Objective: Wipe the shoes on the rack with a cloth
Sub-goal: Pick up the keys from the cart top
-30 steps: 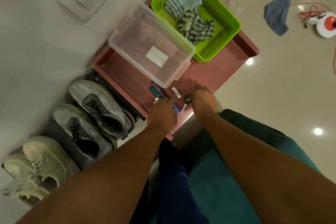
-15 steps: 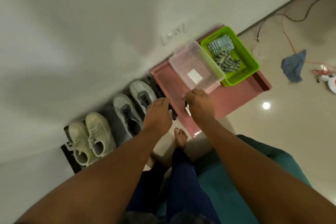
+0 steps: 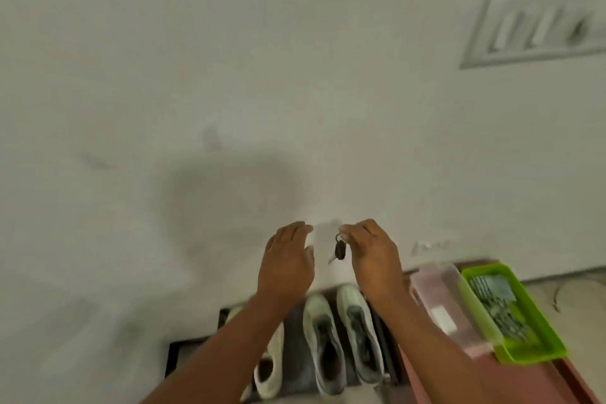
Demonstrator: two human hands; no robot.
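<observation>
both arms raised from the bottom of the frame toward a pale wall [image 3: 229, 75] that fills most of the view. left hand [image 3: 287, 261] just left of centre, fingers straight and relaxed, palm turned down and inward, holding nothing. right hand [image 3: 372, 254] just beside it, a small gap between the two, fingertips pinched on the ring of a small dark key [image 3: 339, 250] that hangs down into that gap. blurred with motion throughout.

below the hands, in the lower centre of the frame: a dark shoe rack [image 3: 292, 331] set against the foot of the wall. on it a grey pair of shoes [image 3: 341, 338], side by side, toes toward the wall, openings up. left of that pair a white shoe [image 3: 270, 367], mostly hidden under the left forearm. no hand touching any shoe.

right of the rack, in the lower right: a reddish-brown shelf top [image 3: 511, 380]. on it a clear plastic box [image 3: 446, 308] with a white label, and touching its right side a bright green basket [image 3: 537, 351]. inside the basket a striped cloth [image 3: 498, 305], folded or bunched, cannot tell which, well apart from both hands.

upper right of the frame: a white switch plate [image 3: 537, 29] on the wall, smeared. low on the wall just above the box, a small socket plate [image 3: 429, 246], also smeared. pale floor [image 3: 577, 302] at the right edge.
</observation>
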